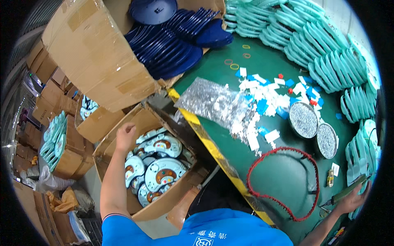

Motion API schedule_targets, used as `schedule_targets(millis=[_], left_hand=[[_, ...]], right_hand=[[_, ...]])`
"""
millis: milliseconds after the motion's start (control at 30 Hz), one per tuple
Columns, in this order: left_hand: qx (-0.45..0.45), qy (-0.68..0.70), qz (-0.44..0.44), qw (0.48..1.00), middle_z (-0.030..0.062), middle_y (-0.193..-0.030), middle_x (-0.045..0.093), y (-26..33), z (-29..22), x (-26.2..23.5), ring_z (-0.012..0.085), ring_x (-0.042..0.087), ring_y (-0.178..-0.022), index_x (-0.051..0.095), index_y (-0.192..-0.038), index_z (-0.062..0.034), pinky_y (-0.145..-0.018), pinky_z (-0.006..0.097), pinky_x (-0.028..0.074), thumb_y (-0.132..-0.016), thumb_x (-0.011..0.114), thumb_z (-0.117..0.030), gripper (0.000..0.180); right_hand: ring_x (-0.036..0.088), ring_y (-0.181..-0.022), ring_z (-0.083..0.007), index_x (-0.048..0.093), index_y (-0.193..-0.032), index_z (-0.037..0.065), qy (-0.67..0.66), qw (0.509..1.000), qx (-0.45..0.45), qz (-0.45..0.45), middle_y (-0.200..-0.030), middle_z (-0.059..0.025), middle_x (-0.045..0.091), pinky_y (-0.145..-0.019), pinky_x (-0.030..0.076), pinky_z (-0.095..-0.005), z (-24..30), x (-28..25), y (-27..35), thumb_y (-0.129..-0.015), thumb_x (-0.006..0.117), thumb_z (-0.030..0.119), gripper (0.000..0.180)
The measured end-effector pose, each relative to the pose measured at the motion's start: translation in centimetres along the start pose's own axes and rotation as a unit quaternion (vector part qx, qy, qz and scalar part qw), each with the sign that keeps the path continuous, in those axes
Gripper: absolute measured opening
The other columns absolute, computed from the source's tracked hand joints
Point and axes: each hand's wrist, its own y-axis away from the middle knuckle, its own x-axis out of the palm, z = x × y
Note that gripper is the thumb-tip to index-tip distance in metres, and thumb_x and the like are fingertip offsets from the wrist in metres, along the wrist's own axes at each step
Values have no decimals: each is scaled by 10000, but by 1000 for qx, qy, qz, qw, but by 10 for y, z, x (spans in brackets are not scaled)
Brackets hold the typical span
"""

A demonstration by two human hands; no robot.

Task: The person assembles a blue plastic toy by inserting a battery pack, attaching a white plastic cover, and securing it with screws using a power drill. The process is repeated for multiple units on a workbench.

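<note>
My left hand (126,136) hovers over an open carton with its fingers curled in, and nothing shows in them. In that carton (104,158) lie several light-blue, rounded plastic parts (165,174) with brown panels and small coloured buttons. At the far right my right hand (353,201) holds a green electric screwdriver (348,191), its tip pointing left and down over the green table. Left of the tip lies a red loop with a bumpy edge (248,180). A small gold-coloured cylinder (330,178) stands or lies near the screwdriver; I cannot tell which.
Rows of turquoise shells (336,69) line the table's back and right. White and blue pieces (266,98) spill beside a clear plastic bag (209,100). Two round speckled discs (303,119) lie close by. A tall carton (98,57) holds dark-blue discs (168,53). Yellow tape (221,158) marks the table edge.
</note>
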Motion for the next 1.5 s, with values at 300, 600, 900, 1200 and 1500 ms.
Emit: schedule_targets(millis=[300,600,900,1200,1500], left_hand=[[344,-166,26,924,203,-1319,490,-123,-190,112,387,506,-1231,485,-1363,-16,-1058,425,439,-784,805,-156,676],[73,-290,-162,940,238,-1471,389,-301,-207,149,425,381,-1386,373,-1460,-49,-1164,479,339,-794,734,-183,769],[249,-180,-78,948,238,-1469,432,-384,-234,209,402,387,-1387,390,-1455,7,-1178,449,335,-829,792,-330,817],[101,-129,-66,984,254,-1655,124,-491,-232,309,446,315,-1466,106,-1618,-144,-1170,475,369,-714,829,-160,1158],[171,-338,-34,925,205,-1281,617,-477,-253,306,385,586,-1179,493,-1443,-69,-998,447,514,-833,639,-53,627]], right_hand=[[476,-1329,-364,497,-1374,-29,64,977,-99,179,-1423,-216,480,-1115,381,-491,48,30,10,-988,540,-10,388],[523,-1242,-345,535,-1314,-49,111,959,-73,251,-1388,-217,502,-982,467,-413,23,29,15,-971,542,-59,344],[528,-1210,-401,555,-1249,-51,70,923,-125,356,-1304,-241,524,-1052,407,-461,55,106,9,-896,579,-17,355],[541,-1085,-411,557,-1167,-52,122,899,-118,403,-1179,-264,519,-968,428,-488,74,120,-7,-870,628,66,327],[571,-1021,-368,583,-1141,-15,93,892,-110,428,-1163,-232,555,-868,486,-426,97,144,-5,-744,650,-24,403]])
